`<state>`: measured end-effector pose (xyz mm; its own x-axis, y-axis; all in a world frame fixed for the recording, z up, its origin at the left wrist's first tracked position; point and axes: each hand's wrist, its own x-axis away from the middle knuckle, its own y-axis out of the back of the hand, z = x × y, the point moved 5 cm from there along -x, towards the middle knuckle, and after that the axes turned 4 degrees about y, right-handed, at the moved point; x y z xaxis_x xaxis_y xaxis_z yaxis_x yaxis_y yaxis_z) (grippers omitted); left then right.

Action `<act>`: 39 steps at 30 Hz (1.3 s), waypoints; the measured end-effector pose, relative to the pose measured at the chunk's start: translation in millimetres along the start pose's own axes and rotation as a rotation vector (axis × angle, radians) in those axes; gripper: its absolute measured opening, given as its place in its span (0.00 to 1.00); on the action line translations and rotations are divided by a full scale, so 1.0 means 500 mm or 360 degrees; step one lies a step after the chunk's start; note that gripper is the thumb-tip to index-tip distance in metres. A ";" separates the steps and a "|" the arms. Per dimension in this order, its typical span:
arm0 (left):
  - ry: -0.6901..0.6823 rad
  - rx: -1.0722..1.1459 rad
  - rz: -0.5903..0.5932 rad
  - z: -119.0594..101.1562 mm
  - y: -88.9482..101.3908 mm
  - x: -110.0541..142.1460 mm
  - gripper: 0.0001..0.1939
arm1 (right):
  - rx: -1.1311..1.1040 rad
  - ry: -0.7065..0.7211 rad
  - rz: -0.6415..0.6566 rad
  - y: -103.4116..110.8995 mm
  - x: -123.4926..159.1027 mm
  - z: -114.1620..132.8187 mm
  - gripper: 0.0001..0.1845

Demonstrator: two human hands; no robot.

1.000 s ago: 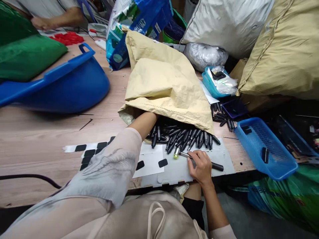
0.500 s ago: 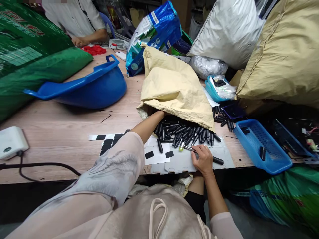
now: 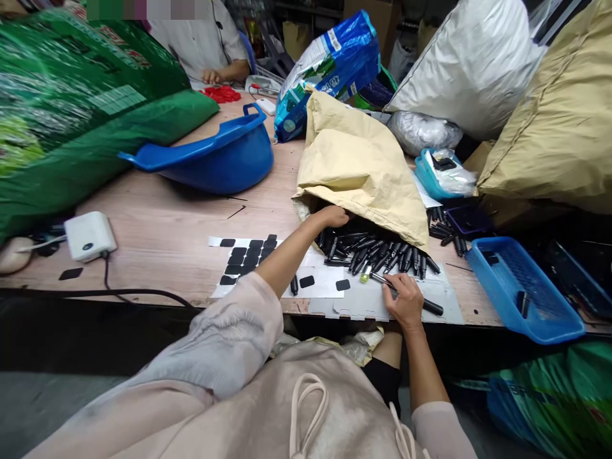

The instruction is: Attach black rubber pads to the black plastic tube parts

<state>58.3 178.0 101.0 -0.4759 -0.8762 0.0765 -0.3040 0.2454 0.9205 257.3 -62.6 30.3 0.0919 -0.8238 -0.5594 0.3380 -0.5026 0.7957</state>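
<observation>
My left hand (image 3: 336,217) is at the mouth of a beige woven sack (image 3: 358,153). Its fingers look curled, and the sack's shadow hides the tips and anything in them. Black pen-shaped tubes (image 3: 377,252) spill from the sack in a heap. My right hand (image 3: 404,298) rests at the table edge, closed around a small hammer (image 3: 433,308) with a metal shaft, a black grip and a yellow-green tip. The hammer's head lies beside the heap, over a grey board (image 3: 354,309). A single black tube (image 3: 294,285) lies by my left forearm.
A white sheet with black stickers (image 3: 236,260) lies left of my forearm. A blue basin (image 3: 220,159) and white power box (image 3: 90,236) stand further left. A blue basket (image 3: 530,293) is at right. Big sacks (image 3: 468,70) line the back, where another person's hand (image 3: 213,76) rests.
My left hand has drawn back out of the sack to its mouth and now shows. My right hand keeps hold of the hammer. The whole view has shifted a little left.
</observation>
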 end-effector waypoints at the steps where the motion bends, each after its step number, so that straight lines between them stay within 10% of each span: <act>1: 0.0028 0.0005 -0.0030 0.006 -0.003 0.044 0.21 | 0.0005 0.0005 -0.0004 0.000 0.000 -0.001 0.11; 6: 0.0365 0.0050 -0.0902 0.076 -0.049 0.356 0.23 | 0.0036 0.0029 0.0013 -0.001 -0.002 -0.002 0.10; 10: 0.0573 -0.0031 -0.0816 0.140 -0.158 0.509 0.26 | 0.0045 0.0039 -0.0008 0.001 -0.003 -0.004 0.10; 19: 0.0305 0.0127 -0.0642 0.146 -0.191 0.487 0.29 | 0.0006 0.0022 -0.0021 -0.007 0.000 -0.016 0.10; 28: 0.0846 0.0075 -0.0846 0.178 -0.159 0.517 0.18 | 0.0025 0.0024 -0.0025 -0.007 0.001 -0.020 0.10; 39: 0.0154 0.0772 -0.0810 0.133 -0.152 0.493 0.14 | -0.0014 -0.0061 0.0000 -0.013 0.001 -0.026 0.11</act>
<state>-90.7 -29.3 24.3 -0.1086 -0.9586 -0.2634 -0.8131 -0.0668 0.5783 267.6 -56.4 21.8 0.0562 -0.8333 -0.5500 0.3464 -0.5004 0.7935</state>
